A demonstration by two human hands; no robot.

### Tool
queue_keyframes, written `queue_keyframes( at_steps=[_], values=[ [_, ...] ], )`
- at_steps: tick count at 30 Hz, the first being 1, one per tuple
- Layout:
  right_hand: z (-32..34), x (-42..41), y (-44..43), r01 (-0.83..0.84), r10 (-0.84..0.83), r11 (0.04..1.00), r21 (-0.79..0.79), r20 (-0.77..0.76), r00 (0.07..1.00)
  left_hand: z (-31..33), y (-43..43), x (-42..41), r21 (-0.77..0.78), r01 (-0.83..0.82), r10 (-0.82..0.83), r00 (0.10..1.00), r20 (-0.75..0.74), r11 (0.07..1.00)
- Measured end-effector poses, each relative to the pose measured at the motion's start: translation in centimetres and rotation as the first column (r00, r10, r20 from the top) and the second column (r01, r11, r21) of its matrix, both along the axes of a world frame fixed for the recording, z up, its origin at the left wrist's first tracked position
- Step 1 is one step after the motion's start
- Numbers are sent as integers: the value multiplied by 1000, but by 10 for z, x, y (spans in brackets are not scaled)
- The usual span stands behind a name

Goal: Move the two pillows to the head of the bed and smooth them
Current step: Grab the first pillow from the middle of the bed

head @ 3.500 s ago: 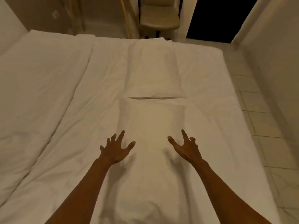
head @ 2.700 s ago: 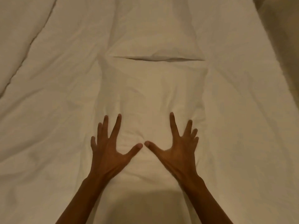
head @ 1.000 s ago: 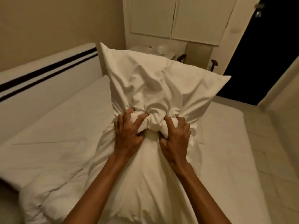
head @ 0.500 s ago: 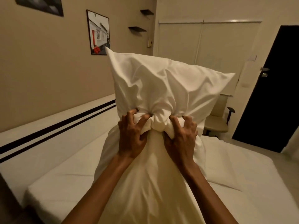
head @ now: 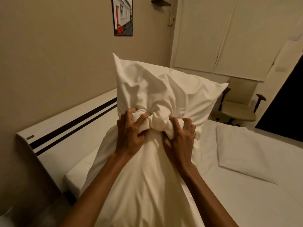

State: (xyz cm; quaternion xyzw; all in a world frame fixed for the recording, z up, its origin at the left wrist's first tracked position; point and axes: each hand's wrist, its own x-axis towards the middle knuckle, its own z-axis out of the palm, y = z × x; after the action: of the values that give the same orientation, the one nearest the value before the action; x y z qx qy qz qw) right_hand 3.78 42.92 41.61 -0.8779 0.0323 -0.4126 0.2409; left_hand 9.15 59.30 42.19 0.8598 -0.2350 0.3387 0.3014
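I hold a white pillow up in the air in front of me, above the bed. My left hand and my right hand both clutch a bunched fold in its middle, side by side. Its upper half stands up crumpled; its lower half hangs down over my forearms. The second white pillow lies flat on the white bed to the right. The white headboard with two black stripes runs along the wall at the left.
A beige wall with a framed picture rises behind the headboard. A beige chair stands past the bed's far end, below white cupboard doors. A dark doorway opens at the right.
My hands went from flat on the pillow to gripping its middle and lifted it off the bed. My view has swung left toward the headboard, the pillow held the same way.
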Motion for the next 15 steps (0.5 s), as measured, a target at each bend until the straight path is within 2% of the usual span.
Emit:
queue_keyframes(
  at_steps=[8,15],
  values=[
    [-80,102,67,-39,53,987,157,-85,995,-67,61,100,56,14,-7,994,-108,998],
    [-130,191,120,48,4,977,207,-247,969,-113,108,197,98,76,-48,964,-261,992]
  ],
)
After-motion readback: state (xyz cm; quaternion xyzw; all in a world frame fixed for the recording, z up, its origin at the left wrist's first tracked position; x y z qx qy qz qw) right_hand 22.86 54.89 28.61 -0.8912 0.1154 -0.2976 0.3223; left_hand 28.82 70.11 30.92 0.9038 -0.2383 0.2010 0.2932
